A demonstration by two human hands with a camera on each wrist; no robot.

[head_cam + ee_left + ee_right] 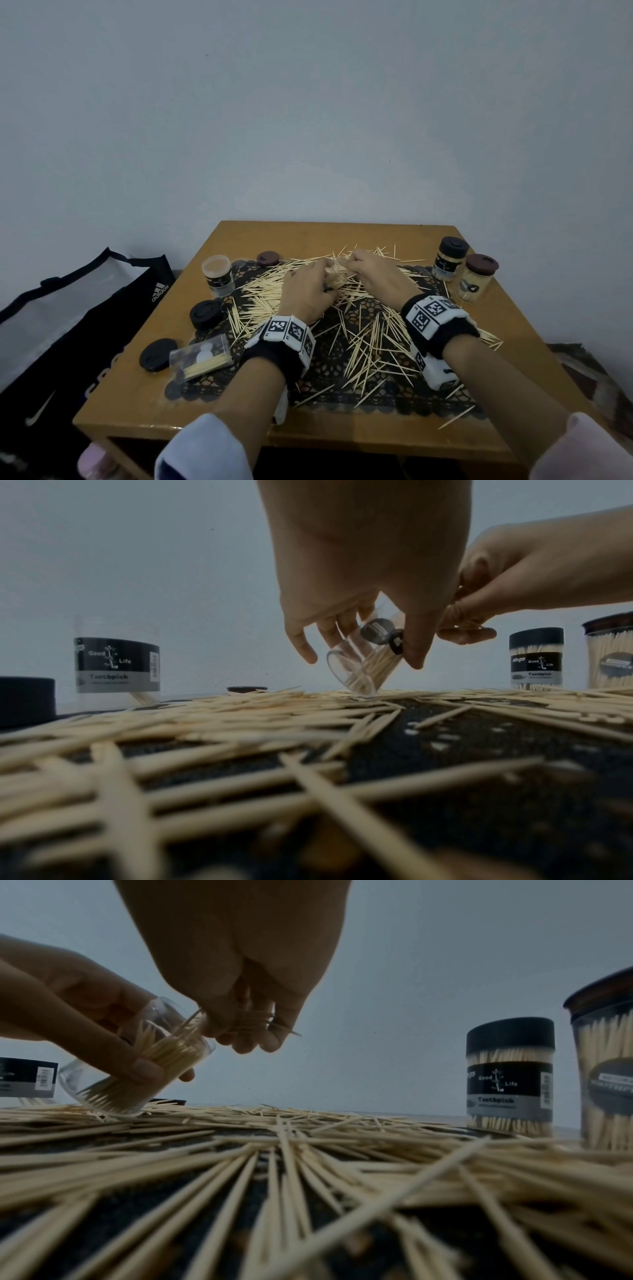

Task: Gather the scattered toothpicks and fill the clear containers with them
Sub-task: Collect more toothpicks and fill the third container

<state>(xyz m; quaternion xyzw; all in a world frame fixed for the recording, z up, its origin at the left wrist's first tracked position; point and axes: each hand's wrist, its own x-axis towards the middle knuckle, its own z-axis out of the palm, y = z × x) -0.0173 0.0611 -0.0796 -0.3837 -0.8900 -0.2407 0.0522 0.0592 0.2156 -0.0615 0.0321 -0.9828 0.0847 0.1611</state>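
Loose toothpicks (363, 339) cover a dark lace mat (329, 346) on the wooden table (513, 359). My left hand (308, 287) grips a small clear container (363, 666), tilted with its base on the pile and partly filled with toothpicks. In the right wrist view the same container (143, 1064) leans toward my right hand (246, 1031). That right hand (370, 270) pinches a bundle of toothpicks (253, 1024) at the container's mouth.
An open clear jar (218, 275) stands at the left, with black lids (206, 314) and a lying clear box (202, 356) nearer me. Two capped, filled jars (449, 262) stand at the right. A brown lid (268, 259) lies at the back. A black bag (68, 325) sits left of the table.
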